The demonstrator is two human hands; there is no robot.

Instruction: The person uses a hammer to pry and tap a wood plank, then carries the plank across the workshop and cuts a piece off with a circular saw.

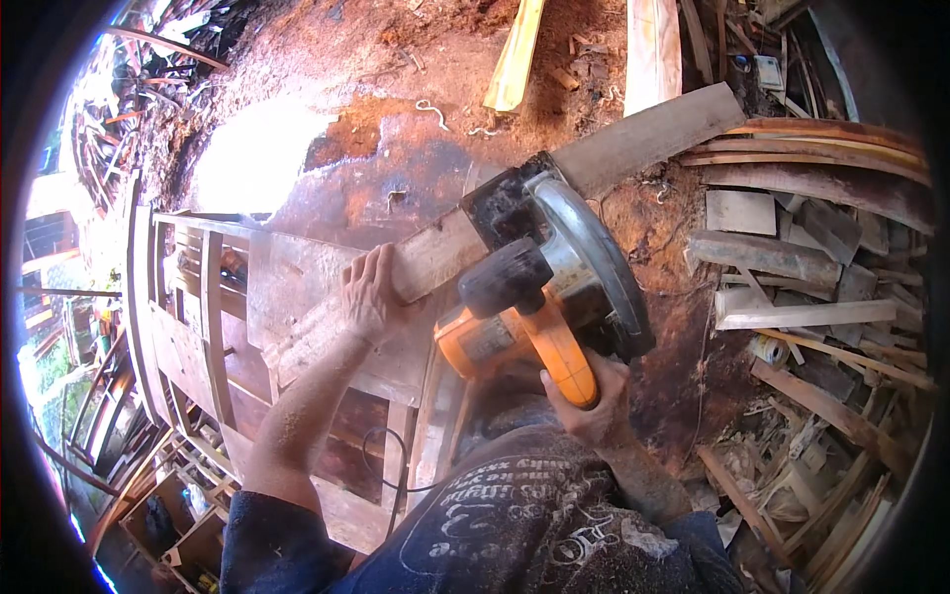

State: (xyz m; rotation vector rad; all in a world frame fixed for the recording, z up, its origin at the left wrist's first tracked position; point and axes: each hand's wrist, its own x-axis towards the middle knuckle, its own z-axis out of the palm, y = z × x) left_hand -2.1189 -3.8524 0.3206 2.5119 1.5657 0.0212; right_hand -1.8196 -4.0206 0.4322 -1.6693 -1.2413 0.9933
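Observation:
An orange and black circular saw (pixel 559 342) with a grey blade guard rests its base on a long wooden board (pixel 648 139). My right hand (pixel 599 401) is wrapped round the saw's orange rear handle. With its fingers curled over the board's near left end, my left hand (pixel 374 297) grips it beside the saw. The board slants from my left hand up to the far right, its far end past the saw. Sawdust coats my left forearm. The blade itself is hidden under the guard and base.
A wooden workbench (pixel 297 287) with an open frame stands at left. A black cord (pixel 371 460) loops near my body. Offcuts (pixel 792 257) pile up on the right. Two pale planks (pixel 653 54) lie on the sawdust-covered ground ahead; more scrap wood (pixel 109 129) lies far left.

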